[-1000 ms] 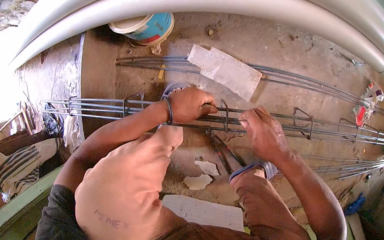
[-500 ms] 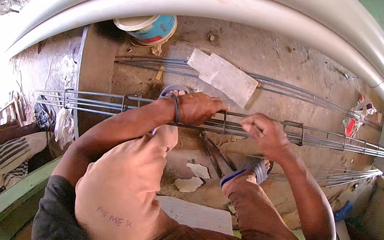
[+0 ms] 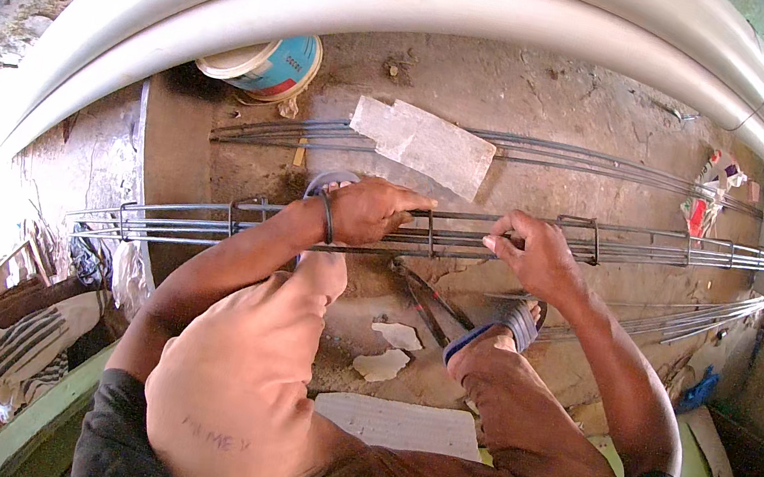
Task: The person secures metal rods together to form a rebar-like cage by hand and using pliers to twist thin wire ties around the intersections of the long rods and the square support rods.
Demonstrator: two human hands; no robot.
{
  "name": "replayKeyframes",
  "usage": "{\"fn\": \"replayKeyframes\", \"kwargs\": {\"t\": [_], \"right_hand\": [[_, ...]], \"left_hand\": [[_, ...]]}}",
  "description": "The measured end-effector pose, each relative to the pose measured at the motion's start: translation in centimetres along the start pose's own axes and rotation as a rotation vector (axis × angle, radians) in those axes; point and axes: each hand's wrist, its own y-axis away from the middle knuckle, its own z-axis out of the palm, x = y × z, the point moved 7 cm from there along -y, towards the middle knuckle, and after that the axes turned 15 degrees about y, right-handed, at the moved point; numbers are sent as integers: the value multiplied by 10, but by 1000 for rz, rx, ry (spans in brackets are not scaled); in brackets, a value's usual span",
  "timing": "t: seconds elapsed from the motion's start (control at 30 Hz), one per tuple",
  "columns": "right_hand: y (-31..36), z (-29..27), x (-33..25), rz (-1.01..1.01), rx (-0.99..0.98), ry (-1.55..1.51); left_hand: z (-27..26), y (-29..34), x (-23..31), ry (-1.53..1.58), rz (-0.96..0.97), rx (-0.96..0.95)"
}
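A long rebar cage (image 3: 648, 249), made of thin steel bars with rectangular stirrups, stretches across in front of me, its right end farther off than its left. My left hand (image 3: 374, 211), a dark band at its wrist, grips the upper bars just left of a stirrup (image 3: 431, 233), forefinger lying along the bar. To the right of that stirrup, my right hand (image 3: 539, 255) is closed in a pinch at the cage's bars. Whatever sits between its fingertips is too small to make out. Below the cage, long-handled pincers (image 3: 426, 305) lie on the floor between my feet.
Behind the cage, more loose bars (image 3: 578, 154) lie under a flat grey board (image 3: 426, 145). A blue and white bucket (image 3: 274, 69) stands at the back left, beneath large white pipes (image 3: 441, 6). Further bars (image 3: 691, 323) rest at right. A white panel (image 3: 396, 425) lies near me.
The cage has tilted: its left end sits lower in view and its right end higher. My right hand has come in closer to the bars, fingers pinched. My left hand keeps its hold.
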Motion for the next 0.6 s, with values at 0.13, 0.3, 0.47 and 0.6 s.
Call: {"fn": "replayKeyframes", "kwargs": {"t": [0.13,0.3,0.47,0.6], "right_hand": [[0,-1,-1,-54,75,25],[-2,2,4,-26,72,35],[8,1,13,-91,111,-84],[33,1,7,-217,174,-110]], "left_hand": [[2,-1,5,68,-53,-94],[3,-1,-3,64,-218,-152],[-1,-5,6,190,11,-72],[1,-10,-5,358,-205,-6]]}}
